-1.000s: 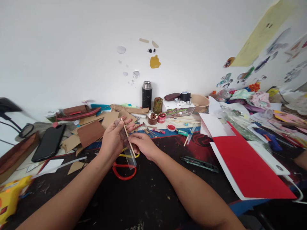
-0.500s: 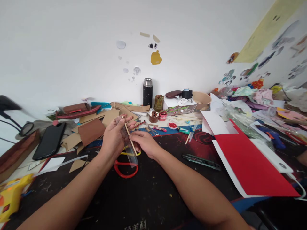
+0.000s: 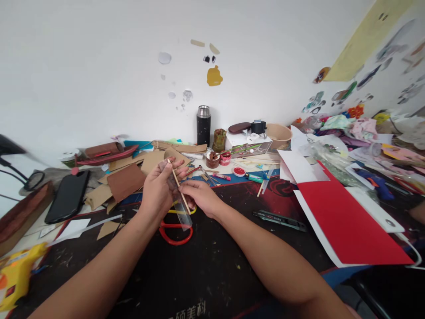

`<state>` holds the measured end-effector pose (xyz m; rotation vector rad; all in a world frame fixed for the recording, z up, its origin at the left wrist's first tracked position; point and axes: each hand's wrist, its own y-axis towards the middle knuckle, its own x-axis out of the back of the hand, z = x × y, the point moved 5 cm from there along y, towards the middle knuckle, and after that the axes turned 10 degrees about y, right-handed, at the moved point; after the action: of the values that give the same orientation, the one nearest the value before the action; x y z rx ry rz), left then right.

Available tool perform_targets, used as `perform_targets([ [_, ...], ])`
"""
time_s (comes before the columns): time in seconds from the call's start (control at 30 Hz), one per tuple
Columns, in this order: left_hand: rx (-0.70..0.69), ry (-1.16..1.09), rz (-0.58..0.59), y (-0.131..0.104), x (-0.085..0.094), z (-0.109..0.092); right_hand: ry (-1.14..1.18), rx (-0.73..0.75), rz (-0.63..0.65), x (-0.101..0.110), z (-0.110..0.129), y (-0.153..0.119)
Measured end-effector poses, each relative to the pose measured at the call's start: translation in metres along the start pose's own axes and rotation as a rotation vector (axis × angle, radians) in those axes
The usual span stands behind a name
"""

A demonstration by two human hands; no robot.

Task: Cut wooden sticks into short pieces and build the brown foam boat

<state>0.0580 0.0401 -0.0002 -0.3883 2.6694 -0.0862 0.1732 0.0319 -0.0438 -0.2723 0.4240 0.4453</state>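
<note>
Both your hands are up around the middle of the frame, just left of centre, and both are on the job. Your left hand [image 3: 162, 179] is palm up, thumb pinning the upper end of a thin wooden stick [image 3: 185, 201], the other fingers loosely spread. In from the right comes your right hand [image 3: 202, 198], thumb and forefinger pinching that same stick partway along. It slants from upper left down to lower right, and right alongside it runs a clear plastic strip [image 3: 184, 219]; which fingers have hold of the strip, you can't tell from here.

Below your grip, on the dark mat [image 3: 206, 270] covering the desk, there's a red loop [image 3: 175, 243], with a yellow loop [image 3: 171, 211] partly hidden by your hands. Over to the right of centre lies a utility knife [image 3: 279, 220], well apart from your fingers, and beyond it a big red sheet [image 3: 353, 217] fills the right of the frame. A black phone [image 3: 67, 197] sits at the left, a yellow tool [image 3: 20, 274] in the lower left corner, and a black flask [image 3: 203, 128] stands upright against the wall [image 3: 116, 66], top centre.
</note>
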Motion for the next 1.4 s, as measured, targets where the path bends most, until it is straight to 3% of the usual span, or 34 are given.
perform_targets([
  [1.4,0.034,0.025,-0.045,-0.0011,-0.0012,-0.0005,0.015,-0.018,-0.027,-0.0034,0.0025,-0.0021],
])
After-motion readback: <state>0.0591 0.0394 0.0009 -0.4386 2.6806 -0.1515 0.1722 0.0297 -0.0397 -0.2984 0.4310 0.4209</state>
